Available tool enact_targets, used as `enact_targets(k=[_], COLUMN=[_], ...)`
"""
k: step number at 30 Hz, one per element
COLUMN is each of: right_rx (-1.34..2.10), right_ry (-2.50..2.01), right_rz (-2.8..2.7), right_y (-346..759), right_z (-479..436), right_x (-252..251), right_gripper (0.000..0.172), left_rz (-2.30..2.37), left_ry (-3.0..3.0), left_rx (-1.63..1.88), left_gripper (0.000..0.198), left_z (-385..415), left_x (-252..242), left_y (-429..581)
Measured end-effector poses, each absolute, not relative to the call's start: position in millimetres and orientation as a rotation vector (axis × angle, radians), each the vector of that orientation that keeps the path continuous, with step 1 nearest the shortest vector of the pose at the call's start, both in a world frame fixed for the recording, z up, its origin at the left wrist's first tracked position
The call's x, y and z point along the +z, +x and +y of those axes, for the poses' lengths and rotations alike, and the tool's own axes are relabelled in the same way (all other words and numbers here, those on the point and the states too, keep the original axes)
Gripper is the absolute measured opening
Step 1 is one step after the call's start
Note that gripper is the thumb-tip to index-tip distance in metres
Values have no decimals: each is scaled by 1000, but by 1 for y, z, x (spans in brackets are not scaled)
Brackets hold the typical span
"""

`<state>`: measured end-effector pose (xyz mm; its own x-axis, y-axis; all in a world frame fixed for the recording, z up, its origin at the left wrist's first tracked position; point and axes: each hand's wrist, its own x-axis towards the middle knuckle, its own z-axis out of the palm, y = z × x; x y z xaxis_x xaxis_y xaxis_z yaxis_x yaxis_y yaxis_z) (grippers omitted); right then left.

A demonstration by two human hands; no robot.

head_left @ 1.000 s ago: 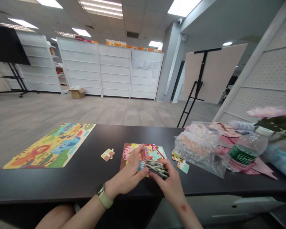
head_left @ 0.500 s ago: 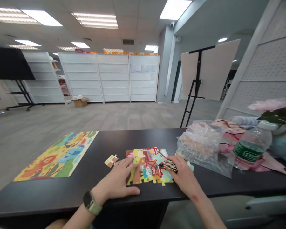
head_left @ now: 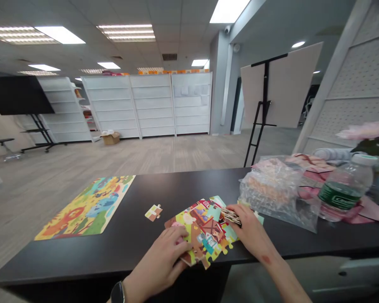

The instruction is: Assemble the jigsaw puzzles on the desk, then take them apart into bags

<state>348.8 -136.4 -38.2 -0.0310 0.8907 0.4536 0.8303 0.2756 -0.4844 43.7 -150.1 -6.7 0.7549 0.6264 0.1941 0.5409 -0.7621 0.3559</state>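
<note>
A partly joined jigsaw puzzle (head_left: 205, 229) with a farm picture lies turned at an angle, its lower corner reaching the table's front edge. Its left side is gripped by my left hand (head_left: 166, 256), fingers on top and thumb tucked low at the rim. My right hand (head_left: 248, 225) is closed on a stack of puzzle pieces (head_left: 231, 216), seen edge-on above the puzzle's right part. A loose puzzle piece (head_left: 153, 212) rests on the table, apart from the puzzle, up and left of it. Some light pieces beside my right hand are partly hidden.
On the black table (head_left: 123, 248), a colourful animal picture board (head_left: 82, 210) lies at the left. To the right are a clear plastic bag (head_left: 268, 189), a water bottle (head_left: 344, 189), pink cloth and a flower. An easel (head_left: 265, 97) stands beyond the table.
My left hand has closed on the puzzle's left side and pulled it toward me, turning it. The right hand still holds its stack. The view has shifted slightly.
</note>
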Motion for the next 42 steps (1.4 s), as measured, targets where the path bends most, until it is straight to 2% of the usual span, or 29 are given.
enact_targets(k=[4,8,14,17,18,20,23,26,31,37,39,42], right_rx=[95,75,65,59,59,56,-13,-187,-138,-13,50,56], right_ry=[-1554,-1552,-1559,-1550,-1551,-1554,-1542,-1459,-1319,-1399,-1382,-1355], right_rz=[-1859,-1855,-1857,-1852,-1853,-1860,-1853,-1806,-2032,-2063,-2032,-1920], right_y=[350,349,348,348,348,349,348,333,274,254,261,276], right_z=[-136,-136,-138,-138,-138,-137,-140,-152,-179,-161,-149,-141], right_x=[-41,-39,-37,-39,-40,-40,-36,-29,-29,-38,-37,-34], right_gripper=[20,18,18,21,22,22,20,24,42,50,45,33], left_rz=[782,893,946,929,961,1049,1116,1096,1055,1019,1010,933], left_ry=[2656,2645,2740,2742,2742,2747,2752,2760,2743,2609,2622,2680], left_rx=[478,574,273,196,200,220,232,252,290,549,520,395], left_gripper=[48,62,58,87,89,76,42,31,30,75,71,48], left_z=[-135,-114,-115,-130,-136,-144,-152,-153,-141,-122,-122,-126], left_x=[-11,-10,-8,-13,-14,-16,-12,-6,-1,0,2,3], left_y=[46,36,17,16,18,22,29,33,29,11,12,20])
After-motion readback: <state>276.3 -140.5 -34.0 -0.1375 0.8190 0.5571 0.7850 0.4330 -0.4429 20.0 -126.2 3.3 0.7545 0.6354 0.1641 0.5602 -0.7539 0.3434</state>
